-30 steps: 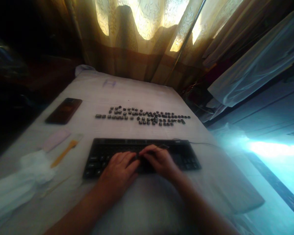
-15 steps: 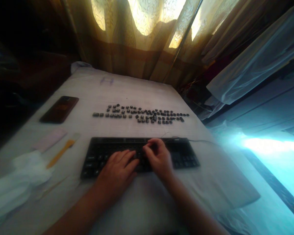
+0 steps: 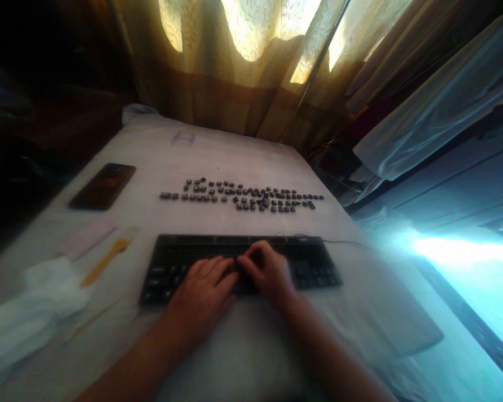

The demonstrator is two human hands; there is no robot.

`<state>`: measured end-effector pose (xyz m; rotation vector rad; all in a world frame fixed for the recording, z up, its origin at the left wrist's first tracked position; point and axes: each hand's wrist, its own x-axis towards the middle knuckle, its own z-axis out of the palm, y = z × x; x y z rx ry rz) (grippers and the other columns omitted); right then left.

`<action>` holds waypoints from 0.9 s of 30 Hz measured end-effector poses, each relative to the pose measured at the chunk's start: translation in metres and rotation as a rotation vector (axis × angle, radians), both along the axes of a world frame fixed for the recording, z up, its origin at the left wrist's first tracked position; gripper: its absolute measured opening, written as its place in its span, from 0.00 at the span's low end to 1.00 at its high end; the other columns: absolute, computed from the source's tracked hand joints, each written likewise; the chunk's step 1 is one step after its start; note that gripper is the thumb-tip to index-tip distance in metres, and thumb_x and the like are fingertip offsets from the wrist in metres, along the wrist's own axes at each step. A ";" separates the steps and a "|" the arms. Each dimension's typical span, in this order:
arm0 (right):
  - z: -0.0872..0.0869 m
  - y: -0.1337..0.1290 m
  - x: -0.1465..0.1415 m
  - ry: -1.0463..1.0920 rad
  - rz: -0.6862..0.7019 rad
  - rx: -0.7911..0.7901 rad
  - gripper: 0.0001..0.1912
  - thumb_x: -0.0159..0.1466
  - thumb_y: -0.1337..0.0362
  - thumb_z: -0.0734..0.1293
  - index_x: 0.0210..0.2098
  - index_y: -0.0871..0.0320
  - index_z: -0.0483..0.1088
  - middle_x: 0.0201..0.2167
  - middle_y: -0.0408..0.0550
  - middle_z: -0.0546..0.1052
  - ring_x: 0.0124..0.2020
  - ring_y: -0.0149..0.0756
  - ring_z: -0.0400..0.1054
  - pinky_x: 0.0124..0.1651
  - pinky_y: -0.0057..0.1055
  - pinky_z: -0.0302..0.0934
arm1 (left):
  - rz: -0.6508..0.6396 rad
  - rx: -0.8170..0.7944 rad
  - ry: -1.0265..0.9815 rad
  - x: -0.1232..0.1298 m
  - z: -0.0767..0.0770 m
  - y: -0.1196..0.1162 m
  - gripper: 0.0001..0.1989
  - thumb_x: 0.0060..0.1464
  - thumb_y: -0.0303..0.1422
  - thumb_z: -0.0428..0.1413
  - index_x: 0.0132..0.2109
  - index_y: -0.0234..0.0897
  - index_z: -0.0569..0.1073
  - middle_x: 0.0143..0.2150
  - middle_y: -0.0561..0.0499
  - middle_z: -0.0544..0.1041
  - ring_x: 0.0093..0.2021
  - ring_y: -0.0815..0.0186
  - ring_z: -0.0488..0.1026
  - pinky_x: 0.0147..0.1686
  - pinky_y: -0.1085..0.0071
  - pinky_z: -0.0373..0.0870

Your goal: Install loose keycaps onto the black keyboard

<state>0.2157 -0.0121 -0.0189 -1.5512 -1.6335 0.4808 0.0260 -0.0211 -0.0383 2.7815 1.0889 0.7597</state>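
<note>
A black keyboard (image 3: 163, 267) lies across the near part of the white-covered table, with keycaps on some of it and a bare-looking upper area. My left hand (image 3: 203, 287) rests on its middle-left part, fingers stretched out over the keys. Just to the right, my right hand (image 3: 268, 269) has thumb and forefinger brought together in a pinch low over the keyboard's middle; whatever lies between the fingertips is too small and dark to make out. Beyond the keyboard, loose black keycaps (image 3: 265, 202) are laid out in uneven rows.
At the left are a dark phone (image 3: 103, 187), a pink block (image 3: 88, 237), a yellow-handled brush (image 3: 103, 263), a crumpled white cloth (image 3: 37, 307) and a thin stick (image 3: 92, 321). The keyboard cable (image 3: 347, 242) runs off right. A curtain (image 3: 218, 84) hangs behind the table.
My right hand has shifted slightly left and down, its pinched fingertips now closer to my left fingers. My left hand stays nearly in place.
</note>
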 end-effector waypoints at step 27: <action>0.001 0.011 -0.003 0.161 -0.132 0.193 0.12 0.60 0.55 0.68 0.26 0.54 0.67 0.16 0.38 0.71 0.17 0.29 0.66 0.23 0.25 0.62 | -0.020 0.007 0.032 -0.002 0.003 0.002 0.15 0.58 0.30 0.57 0.53 0.38 0.74 0.57 0.41 0.76 0.56 0.50 0.73 0.54 0.49 0.70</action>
